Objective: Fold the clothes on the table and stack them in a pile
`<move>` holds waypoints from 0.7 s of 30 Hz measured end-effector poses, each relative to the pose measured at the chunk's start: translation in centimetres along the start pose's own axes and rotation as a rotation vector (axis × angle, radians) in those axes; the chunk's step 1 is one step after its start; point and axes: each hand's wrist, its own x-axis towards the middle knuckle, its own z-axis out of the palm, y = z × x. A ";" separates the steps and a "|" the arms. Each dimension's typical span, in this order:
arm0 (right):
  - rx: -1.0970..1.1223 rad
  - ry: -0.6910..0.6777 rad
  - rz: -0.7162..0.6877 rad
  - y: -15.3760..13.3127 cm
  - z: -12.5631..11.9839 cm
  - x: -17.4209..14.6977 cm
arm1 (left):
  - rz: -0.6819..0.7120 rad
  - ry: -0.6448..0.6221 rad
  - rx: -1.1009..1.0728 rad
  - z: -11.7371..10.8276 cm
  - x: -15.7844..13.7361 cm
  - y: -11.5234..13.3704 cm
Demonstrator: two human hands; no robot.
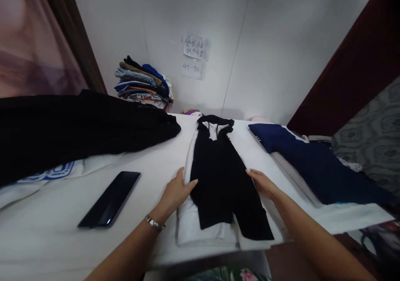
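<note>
One big black garment [84, 131] lay on the white desk [59, 247], behind and to the left of the phone [109, 199]. Right of the phone, the left hand [176, 191] was spread, its thumb on the left edge of a narrow black garment [218, 176]. This piece lay flat on the desk, right of the phone, over a white layer [189, 227], its neck opening at the far end. I judged it light, soft and floppy, not fragile; its side edges seemed good places to hold. Farther right of the phone, the right hand [262, 184] met the opposite edge; whether it pinched, I could not tell. Both hands were apart. Farthest right of the phone lay a navy garment [300, 160].
</note>
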 end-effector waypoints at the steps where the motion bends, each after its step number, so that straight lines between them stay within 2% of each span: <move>1: 0.036 -0.052 0.038 0.4 0.2 -1.5 | -0.010 -0.012 -0.063 0.0 -0.4 0.0; 4: 0.153 -0.169 0.100 1.2 0.8 -4.9 | -0.027 -0.105 -0.290 0.2 -1.9 0.0; 7: 0.231 -0.230 0.125 1.7 1.6 -6.7 | -0.014 -0.198 -0.386 0.9 -3.6 0.4; 10: 0.266 -0.227 0.109 1.5 2.7 -7.5 | -0.035 -0.186 -0.416 1.0 -4.6 1.1; 12: 0.291 -0.215 0.086 1.2 3.8 -8.1 | -0.064 -0.139 -0.408 0.1 -4.5 1.7; 15: 0.373 -0.233 0.082 1.1 6.6 -9.2 | 0.003 -0.050 -0.242 -3.1 -3.7 2.3; 18: 0.517 -0.305 0.105 1.7 10.8 -10.2 | 0.083 -0.026 0.064 -6.3 -3.2 2.1; 21: 0.638 -0.348 0.140 2.4 14.6 -10.5 | 0.094 -0.020 0.380 -7.2 -4.2 1.5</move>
